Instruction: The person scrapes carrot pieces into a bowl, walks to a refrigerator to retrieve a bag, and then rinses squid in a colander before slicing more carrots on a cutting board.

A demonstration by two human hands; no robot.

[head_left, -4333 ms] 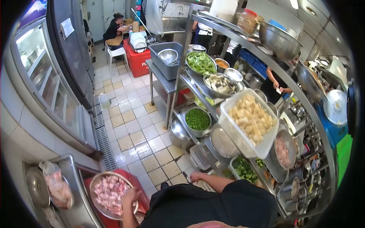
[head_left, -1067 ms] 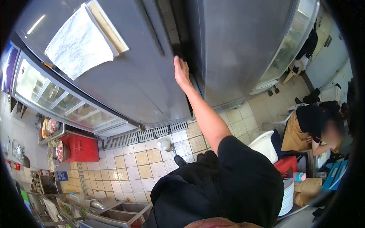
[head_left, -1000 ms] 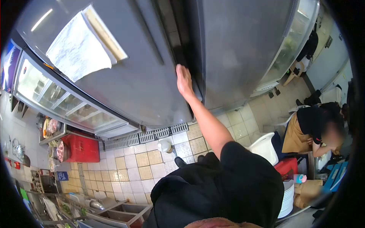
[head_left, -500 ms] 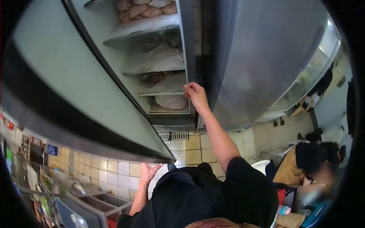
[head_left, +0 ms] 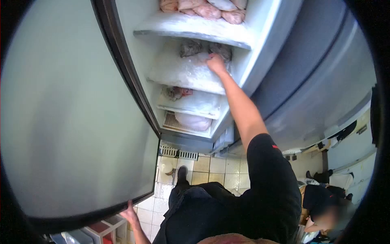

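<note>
My right hand point(head_left: 216, 63) reaches into the open upright freezer, over a frost-covered shelf point(head_left: 187, 71). Its fingers are curled beside a frosted plastic bag point(head_left: 221, 51) with dark contents; what they pinch is hard to make out. Another similar frosted bag point(head_left: 191, 47) sits to its left on the same shelf. Low at the left, my left hand point(head_left: 129, 213) grips the bottom edge of the freezer door point(head_left: 81, 122), which is swung wide; part of its fingers is hidden behind the edge.
Pinkish frozen packs point(head_left: 207, 10) fill the upper shelf. Below are a shelf with a dark wrapped item point(head_left: 172, 93) and a pale bag point(head_left: 193, 121) on a rack. Steel cabinets point(head_left: 321, 77) stand to the right. A drain grate point(head_left: 188, 155) lies in the tiled floor. Another person point(head_left: 321, 207) is at lower right.
The door has swung wider to the left, and my left hand has come onto its edge. My right hand has moved from the freezer's side frame up and into the shelf with the dark bags.
</note>
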